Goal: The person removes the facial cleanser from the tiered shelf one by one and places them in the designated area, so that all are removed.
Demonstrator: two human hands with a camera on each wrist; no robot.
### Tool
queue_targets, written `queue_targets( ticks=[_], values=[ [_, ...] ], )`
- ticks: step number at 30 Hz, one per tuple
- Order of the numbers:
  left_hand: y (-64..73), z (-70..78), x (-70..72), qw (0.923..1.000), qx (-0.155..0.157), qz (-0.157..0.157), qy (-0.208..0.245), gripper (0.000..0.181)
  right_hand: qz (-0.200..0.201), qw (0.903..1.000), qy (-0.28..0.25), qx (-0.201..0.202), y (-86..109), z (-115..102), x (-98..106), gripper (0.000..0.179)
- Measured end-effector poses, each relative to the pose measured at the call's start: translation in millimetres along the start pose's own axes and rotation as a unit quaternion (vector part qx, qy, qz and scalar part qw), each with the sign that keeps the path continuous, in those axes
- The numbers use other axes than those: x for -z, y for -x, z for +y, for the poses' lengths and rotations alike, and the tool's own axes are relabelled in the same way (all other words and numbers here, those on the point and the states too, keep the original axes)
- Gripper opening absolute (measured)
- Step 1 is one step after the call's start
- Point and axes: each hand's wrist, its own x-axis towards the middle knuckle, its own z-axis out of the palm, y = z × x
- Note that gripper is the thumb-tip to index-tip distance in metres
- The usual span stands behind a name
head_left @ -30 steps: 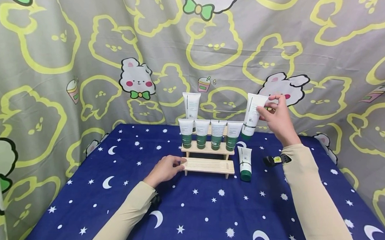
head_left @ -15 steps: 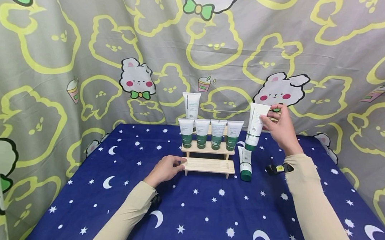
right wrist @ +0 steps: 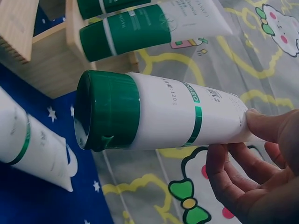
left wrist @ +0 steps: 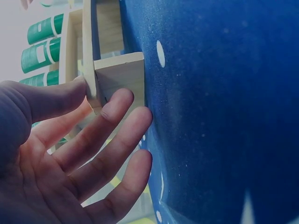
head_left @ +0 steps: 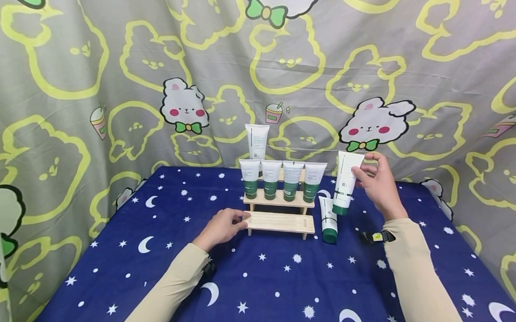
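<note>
My right hand (head_left: 380, 185) pinches a white squeeze tube (head_left: 347, 181) with a green cap by its flat upper end, thumb on one face and fingers on the other. The tube hangs cap down, tilted slightly, over the right side of the table, and its cap shows large in the right wrist view. A similar tube (head_left: 329, 219) stands just left of it, beside the stand. My left hand (head_left: 222, 228) holds the left end of the lowest step of a wooden tiered stand (head_left: 279, 222), thumb and forefinger at the board's end, other fingers loosely bent.
Several smaller white-and-green tubes (head_left: 270, 180) stand in a row on the middle step. Behind them a taller tube (head_left: 256, 141) stands at the left of the top step. A dark blue star-and-moon cloth (head_left: 273, 296) covers the table; a patterned curtain (head_left: 227, 63) hangs behind.
My right hand has lowered the tube and brought it slightly right, away from the stand's upper steps. My left hand keeps its place on the lowest step.
</note>
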Motion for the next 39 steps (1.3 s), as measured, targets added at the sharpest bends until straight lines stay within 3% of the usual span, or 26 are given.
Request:
queue_targets(
  ticks=[39],
  values=[
    [0.0, -0.2, 0.8, 1.0000, 0.000, -0.002, 0.002, 0.026, -0.009, 0.9989, 0.014, -0.044, 26.6, 71.0, 3.0, 0.056]
  ],
)
